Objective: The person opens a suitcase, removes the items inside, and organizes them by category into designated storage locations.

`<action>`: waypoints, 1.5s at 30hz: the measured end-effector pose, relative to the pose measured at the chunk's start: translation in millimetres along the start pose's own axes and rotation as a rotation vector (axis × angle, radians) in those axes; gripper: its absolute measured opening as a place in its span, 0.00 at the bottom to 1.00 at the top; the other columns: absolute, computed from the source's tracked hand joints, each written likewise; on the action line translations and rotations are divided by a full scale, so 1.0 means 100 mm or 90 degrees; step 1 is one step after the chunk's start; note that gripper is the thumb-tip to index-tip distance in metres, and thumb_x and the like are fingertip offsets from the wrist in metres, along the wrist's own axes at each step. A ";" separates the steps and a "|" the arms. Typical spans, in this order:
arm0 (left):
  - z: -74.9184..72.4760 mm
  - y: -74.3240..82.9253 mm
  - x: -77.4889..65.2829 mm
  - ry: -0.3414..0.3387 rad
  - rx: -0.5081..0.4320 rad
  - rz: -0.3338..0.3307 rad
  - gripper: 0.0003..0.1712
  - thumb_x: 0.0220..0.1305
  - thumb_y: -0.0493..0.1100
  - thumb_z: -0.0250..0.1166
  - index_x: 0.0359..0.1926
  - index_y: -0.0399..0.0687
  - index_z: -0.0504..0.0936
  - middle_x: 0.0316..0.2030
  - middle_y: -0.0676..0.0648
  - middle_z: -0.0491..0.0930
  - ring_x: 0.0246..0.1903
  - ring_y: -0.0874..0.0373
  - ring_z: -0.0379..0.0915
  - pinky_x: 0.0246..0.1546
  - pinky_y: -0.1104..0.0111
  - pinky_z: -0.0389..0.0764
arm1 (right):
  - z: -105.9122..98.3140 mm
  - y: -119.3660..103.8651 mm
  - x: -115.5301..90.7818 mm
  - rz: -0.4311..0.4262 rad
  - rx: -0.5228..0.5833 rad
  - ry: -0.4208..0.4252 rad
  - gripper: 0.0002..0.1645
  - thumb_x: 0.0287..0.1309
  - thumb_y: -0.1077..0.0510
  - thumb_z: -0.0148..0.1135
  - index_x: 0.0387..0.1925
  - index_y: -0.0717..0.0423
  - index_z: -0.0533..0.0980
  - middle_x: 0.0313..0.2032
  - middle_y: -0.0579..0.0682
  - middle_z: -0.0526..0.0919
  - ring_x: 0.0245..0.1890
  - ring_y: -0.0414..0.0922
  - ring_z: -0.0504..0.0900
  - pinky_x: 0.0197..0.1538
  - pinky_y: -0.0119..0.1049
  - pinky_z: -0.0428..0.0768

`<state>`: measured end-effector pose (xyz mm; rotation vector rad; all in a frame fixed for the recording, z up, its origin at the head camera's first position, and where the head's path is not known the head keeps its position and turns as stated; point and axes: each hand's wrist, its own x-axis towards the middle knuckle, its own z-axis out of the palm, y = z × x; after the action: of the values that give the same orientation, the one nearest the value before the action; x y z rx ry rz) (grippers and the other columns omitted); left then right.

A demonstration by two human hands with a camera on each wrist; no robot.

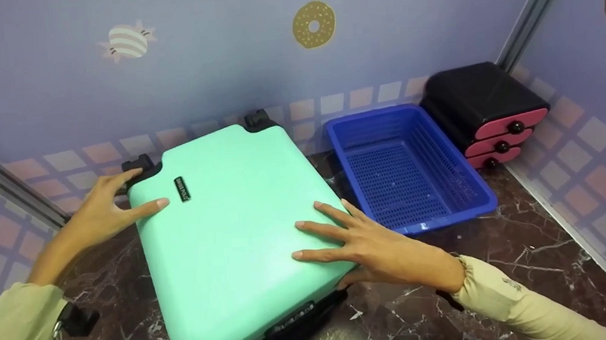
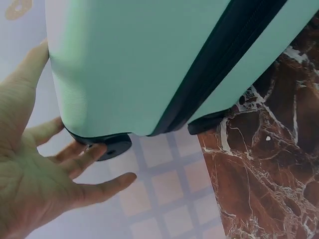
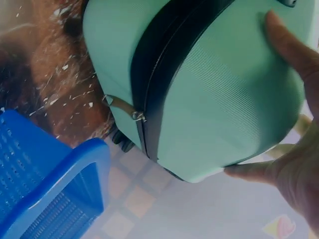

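One green suitcase [image 1: 233, 233], touched on two sides

The suitcase fills the middle and lower left of the frame; the left hand [image 1: 100, 208] touches its upper-left corner by a black wheel [image 1: 137, 163], fingers loose; the right hand [image 1: 367, 245] spreads over its right edge; the hands are well apart; pressing softly and evenly should keep it steady; it seems best to stay clear of the blue basket [image 1: 396, 185].
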<state>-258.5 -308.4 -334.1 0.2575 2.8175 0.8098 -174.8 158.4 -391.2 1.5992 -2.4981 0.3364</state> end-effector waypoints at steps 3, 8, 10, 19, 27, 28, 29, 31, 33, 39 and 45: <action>0.00 -0.01 -0.10 0.014 0.024 -0.011 0.61 0.69 0.68 0.65 0.84 0.41 0.45 0.73 0.15 0.45 0.65 0.14 0.56 0.57 0.20 0.65 | -0.05 -0.02 -0.01 0.028 0.017 -0.024 0.62 0.54 0.49 0.79 0.83 0.31 0.53 0.84 0.48 0.51 0.83 0.62 0.44 0.75 0.72 0.59; 0.04 -0.05 -0.25 0.034 0.048 -0.029 0.62 0.68 0.69 0.65 0.83 0.35 0.46 0.66 0.14 0.49 0.53 0.21 0.64 0.43 0.31 0.79 | -0.10 0.05 0.00 0.045 0.017 -0.036 0.64 0.54 0.57 0.80 0.83 0.30 0.53 0.83 0.47 0.53 0.83 0.61 0.46 0.74 0.60 0.70; 0.04 -0.06 -0.29 0.041 0.061 -0.036 0.63 0.67 0.70 0.65 0.82 0.33 0.48 0.61 0.16 0.51 0.47 0.28 0.64 0.36 0.43 0.80 | -0.12 0.12 0.01 0.051 0.023 -0.035 0.64 0.54 0.57 0.81 0.83 0.30 0.53 0.83 0.47 0.54 0.83 0.62 0.47 0.66 0.53 0.81; 0.14 0.03 -0.35 0.098 0.146 -0.039 0.63 0.66 0.76 0.62 0.72 0.20 0.63 0.67 0.14 0.51 0.60 0.18 0.53 0.54 0.24 0.66 | -0.17 0.58 -0.03 0.131 -0.047 -0.014 0.61 0.55 0.61 0.79 0.82 0.31 0.57 0.82 0.47 0.56 0.75 0.65 0.65 0.44 0.51 0.91; 0.23 0.11 -0.31 0.059 0.161 -0.044 0.66 0.67 0.78 0.58 0.67 0.13 0.59 0.59 0.16 0.65 0.56 0.21 0.65 0.61 0.26 0.64 | -0.14 0.24 -0.07 0.233 0.007 0.037 0.52 0.62 0.67 0.71 0.82 0.40 0.59 0.81 0.60 0.57 0.78 0.66 0.59 0.61 0.54 0.84; 0.24 0.10 -0.30 0.055 0.161 -0.043 0.65 0.68 0.78 0.58 0.67 0.14 0.60 0.59 0.16 0.66 0.56 0.22 0.66 0.60 0.27 0.65 | -0.12 0.07 -0.07 0.250 0.048 0.029 0.52 0.63 0.63 0.71 0.83 0.39 0.57 0.82 0.58 0.53 0.80 0.65 0.54 0.69 0.58 0.75; 0.24 0.08 -0.30 0.051 0.165 -0.043 0.64 0.68 0.78 0.57 0.66 0.13 0.62 0.59 0.16 0.67 0.57 0.21 0.66 0.59 0.27 0.66 | -0.09 -0.10 -0.07 0.261 0.086 0.024 0.54 0.63 0.59 0.72 0.83 0.38 0.55 0.83 0.56 0.50 0.81 0.65 0.48 0.71 0.61 0.70; 0.24 0.06 -0.28 0.052 0.181 -0.029 0.63 0.69 0.77 0.57 0.65 0.12 0.64 0.59 0.15 0.67 0.57 0.20 0.66 0.59 0.26 0.67 | -0.01 -0.39 -0.06 0.264 0.151 0.039 0.57 0.60 0.54 0.75 0.84 0.38 0.54 0.84 0.56 0.45 0.82 0.68 0.39 0.72 0.69 0.61; 0.24 0.05 -0.27 0.056 0.193 -0.017 0.62 0.69 0.76 0.56 0.65 0.12 0.67 0.60 0.15 0.68 0.59 0.20 0.66 0.59 0.25 0.66 | 0.10 -0.57 -0.03 0.247 0.190 0.064 0.65 0.51 0.45 0.80 0.84 0.40 0.53 0.84 0.57 0.42 0.80 0.72 0.34 0.70 0.75 0.62; 0.28 0.05 -0.31 0.088 0.186 -0.010 0.56 0.70 0.76 0.56 0.60 0.19 0.77 0.58 0.18 0.74 0.57 0.22 0.69 0.56 0.25 0.69 | 0.34 -0.61 0.02 0.199 0.245 0.175 0.69 0.42 0.42 0.81 0.83 0.40 0.55 0.84 0.56 0.42 0.81 0.69 0.28 0.68 0.85 0.51; 0.23 0.07 -0.46 0.092 0.229 -0.051 0.60 0.71 0.78 0.51 0.55 0.14 0.77 0.53 0.16 0.74 0.50 0.20 0.72 0.45 0.29 0.74 | 0.30 -0.32 0.05 0.139 0.240 0.182 0.63 0.42 0.41 0.78 0.81 0.40 0.61 0.84 0.53 0.49 0.83 0.64 0.34 0.73 0.76 0.54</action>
<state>-207.7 -300.7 -342.7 0.1402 3.0743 0.3104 -148.4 133.2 -416.0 1.2681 -2.4850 1.0404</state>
